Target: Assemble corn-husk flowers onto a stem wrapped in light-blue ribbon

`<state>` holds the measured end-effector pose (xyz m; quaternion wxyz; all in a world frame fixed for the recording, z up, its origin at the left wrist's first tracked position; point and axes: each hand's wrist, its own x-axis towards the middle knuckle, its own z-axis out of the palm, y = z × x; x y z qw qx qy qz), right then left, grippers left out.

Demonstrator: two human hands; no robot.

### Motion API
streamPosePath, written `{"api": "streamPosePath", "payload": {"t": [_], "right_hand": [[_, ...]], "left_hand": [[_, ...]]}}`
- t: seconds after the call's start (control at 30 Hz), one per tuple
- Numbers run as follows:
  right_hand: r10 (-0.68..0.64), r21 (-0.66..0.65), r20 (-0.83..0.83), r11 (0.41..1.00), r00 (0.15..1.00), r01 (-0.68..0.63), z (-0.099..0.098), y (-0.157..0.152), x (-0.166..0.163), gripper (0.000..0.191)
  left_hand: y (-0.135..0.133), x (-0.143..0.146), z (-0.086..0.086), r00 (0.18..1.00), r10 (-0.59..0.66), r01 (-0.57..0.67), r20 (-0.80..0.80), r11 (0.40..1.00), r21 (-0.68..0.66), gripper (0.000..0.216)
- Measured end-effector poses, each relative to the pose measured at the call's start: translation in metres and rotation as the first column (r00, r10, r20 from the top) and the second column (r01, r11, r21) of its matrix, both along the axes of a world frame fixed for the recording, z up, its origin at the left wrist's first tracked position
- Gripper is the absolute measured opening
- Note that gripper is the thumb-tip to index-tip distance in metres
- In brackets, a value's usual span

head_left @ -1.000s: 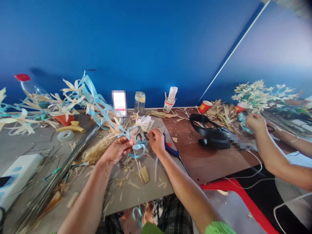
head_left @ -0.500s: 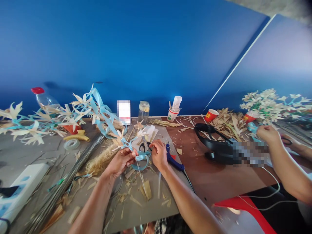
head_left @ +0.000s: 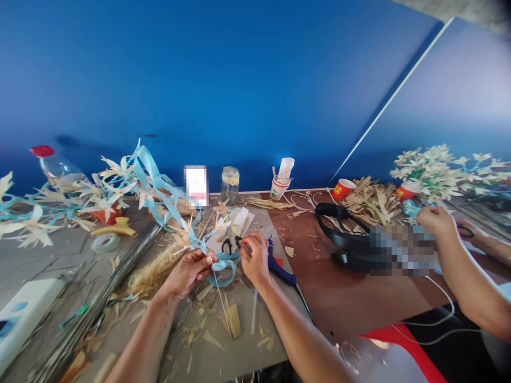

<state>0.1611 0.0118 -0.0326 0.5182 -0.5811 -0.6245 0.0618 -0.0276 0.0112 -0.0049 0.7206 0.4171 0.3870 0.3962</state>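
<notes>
My left hand (head_left: 195,270) is closed on the stem of a corn-husk flower (head_left: 190,234), pinched where light blue tape is wound around it. A thin bare wire (head_left: 222,303) hangs down below the fingers. From the stem a loop of blue tape (head_left: 227,277) runs toward my right hand (head_left: 255,256), whose fingers are pinched together at the tape's far side. Just behind those fingers lie black-handled scissors (head_left: 227,246), partly hidden. A blue glue gun (head_left: 281,271) lies beside my right hand on the table.
At left are taped husk flowers (head_left: 38,226), a tape roll (head_left: 105,243), a wire bundle (head_left: 115,276) and a power strip (head_left: 34,303). A jar (head_left: 230,183) and paper cup (head_left: 279,189) stand behind. Rightward, a black headset (head_left: 347,242) lies near another person's hand (head_left: 437,221).
The view has shifted slightly, so most things sit a little further left. Both hands keep their hold; my right hand stays close to the tape loop.
</notes>
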Motion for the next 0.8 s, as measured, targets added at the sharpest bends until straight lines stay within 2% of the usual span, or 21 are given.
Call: {"api": "streamPosePath", "payload": {"t": [0.17, 0.37, 0.47, 0.63, 0.8], "right_hand": [[-0.010, 0.002, -0.041, 1.000, 0.999, 0.010, 0.000, -0.002, -0.004, 0.029], [-0.020, 0.074, -0.039, 0.997, 0.999, 0.023, 0.007, -0.009, -0.006, 0.012], [-0.003, 0.072, -0.018, 0.997, 1.000, 0.005, 0.005, -0.010, -0.008, 0.017], [0.003, 0.022, -0.018, 1.000, 1.000, -0.003, -0.005, -0.009, -0.008, 0.033], [0.020, 0.090, 0.028, 0.996, 0.999, -0.023, 0.002, -0.008, -0.004, 0.024]], "left_hand": [[0.002, -0.002, -0.002, 0.999, 0.012, -0.010, 0.031, 0.999, -0.037, 0.033], [0.003, -0.007, -0.003, 0.996, 0.049, -0.042, 0.075, 0.995, -0.089, 0.033], [0.004, -0.010, -0.005, 0.994, 0.074, -0.065, 0.084, 0.993, -0.099, 0.032], [0.006, -0.013, -0.008, 0.991, 0.103, -0.097, 0.089, 0.992, -0.075, 0.031], [0.008, -0.015, -0.009, 0.981, 0.149, -0.146, 0.121, 0.989, -0.034, 0.031]]}}
